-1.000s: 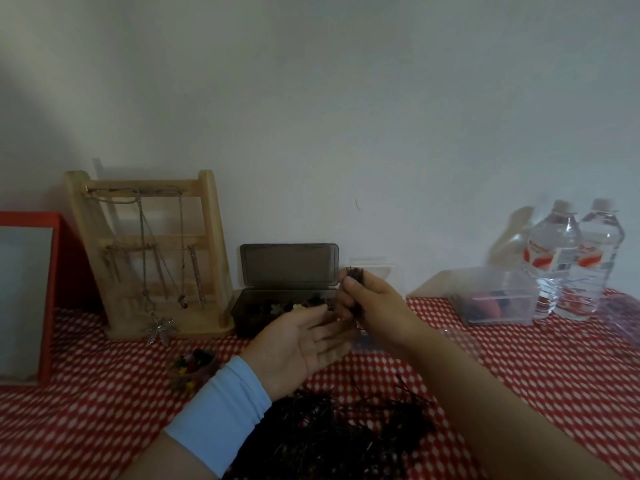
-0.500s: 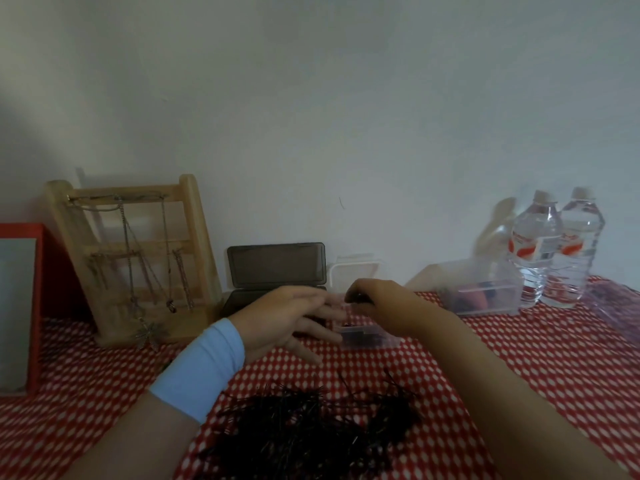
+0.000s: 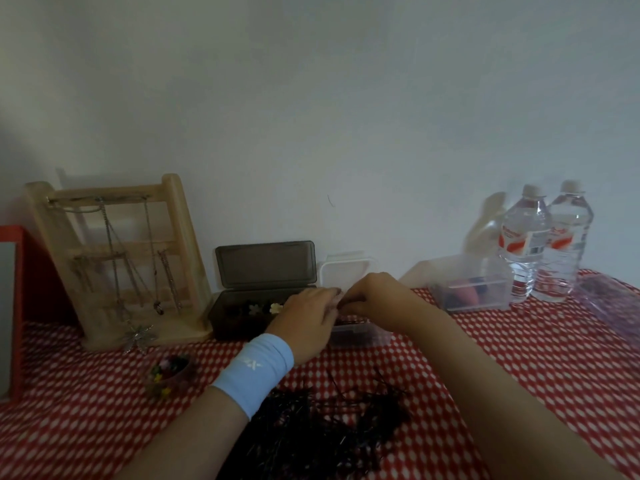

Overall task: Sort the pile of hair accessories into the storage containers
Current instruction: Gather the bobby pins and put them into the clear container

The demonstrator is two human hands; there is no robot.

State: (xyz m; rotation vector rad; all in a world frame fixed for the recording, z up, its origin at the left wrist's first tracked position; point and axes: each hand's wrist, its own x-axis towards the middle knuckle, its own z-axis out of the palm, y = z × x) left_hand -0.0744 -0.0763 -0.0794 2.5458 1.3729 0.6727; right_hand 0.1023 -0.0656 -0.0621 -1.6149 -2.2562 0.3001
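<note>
Crowding low over the small clear box (image 3: 356, 332) at the middle of the tabletop (image 3: 526, 362), the two hands meet fingertip to fingertip. The left hand (image 3: 306, 318), with a light blue wristband (image 3: 256, 370) on its wrist, has its back turned up to us, and the right hand (image 3: 375, 301) sits beside it with fingers curled under. Are they pinching anything? Cannot tell for either one: the fingertips are tucked out of sight and the spot between them is a dim blur. The hands mostly cover the box's contents too, with just a dark streak showing through its front wall. Down front, the pile of black hairpins (image 3: 325, 431) sprawls on the red-and-white check, a thick tangle of thin dark wires with strays poking out at the edges (the forearms and the bottom of the frame cut off part of it). Just left of the hands, the dark grey box (image 3: 223, 317) stands with its lid propped up and pale flower clips (image 3: 275, 308) inside, the rest of its load too murky to name. Off right, a clear tub (image 3: 485, 299) holds something pink and something dark, both blurred.
</note>
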